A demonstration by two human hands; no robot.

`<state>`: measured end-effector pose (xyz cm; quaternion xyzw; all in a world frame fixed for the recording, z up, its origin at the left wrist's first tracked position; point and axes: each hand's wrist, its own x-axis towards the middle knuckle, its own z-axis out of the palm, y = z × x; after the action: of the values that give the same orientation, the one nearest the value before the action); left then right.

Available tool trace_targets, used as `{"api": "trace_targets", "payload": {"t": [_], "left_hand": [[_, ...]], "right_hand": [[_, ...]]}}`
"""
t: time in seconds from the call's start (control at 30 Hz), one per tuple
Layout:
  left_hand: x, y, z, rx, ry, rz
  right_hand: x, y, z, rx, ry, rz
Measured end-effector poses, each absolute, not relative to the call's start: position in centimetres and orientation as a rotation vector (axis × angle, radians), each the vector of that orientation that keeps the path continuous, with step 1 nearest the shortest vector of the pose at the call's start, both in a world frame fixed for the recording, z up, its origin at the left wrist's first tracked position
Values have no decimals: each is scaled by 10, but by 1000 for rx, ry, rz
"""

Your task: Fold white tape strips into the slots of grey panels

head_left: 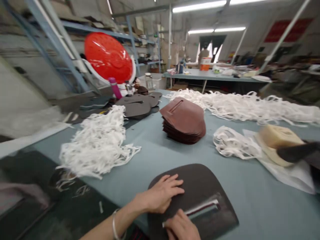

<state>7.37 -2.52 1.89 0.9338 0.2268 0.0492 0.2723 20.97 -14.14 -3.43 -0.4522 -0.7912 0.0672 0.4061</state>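
Observation:
A dark brown, rounded flat piece that looks like leather lies on the blue-green table right in front of me. My left hand rests flat on its left part, fingers spread. A long narrow slot is cut in the piece, and a white strip runs along the slot's upper edge. At the slot's near-left end, my right hand is closed with its fingers pinched low on the piece. A small white tip shows beside those fingers, apparently the strip's end. The right fingertips are partly hidden.
Reddish-brown slotted pieces are stacked beyond my hands. White strips lie heaped at left, along the back and in a small bundle. A yellowish block sits at right. Dark flat pieces and a purple bottle are back left.

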Motion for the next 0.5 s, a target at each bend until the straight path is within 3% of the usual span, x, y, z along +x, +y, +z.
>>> {"api": "trace_targets", "payload": {"t": [0.13, 0.33, 0.5], "left_hand": [[68, -23, 5, 2385, 574, 302], [20, -14, -3, 2159, 1378, 954], [-31, 10, -1, 2247, 1882, 1081]], "right_hand": [[216, -100, -1, -1075, -1915, 402], [175, -18, 11, -1201, -1979, 499], [105, 67, 2, -1377, -2326, 391]]}}
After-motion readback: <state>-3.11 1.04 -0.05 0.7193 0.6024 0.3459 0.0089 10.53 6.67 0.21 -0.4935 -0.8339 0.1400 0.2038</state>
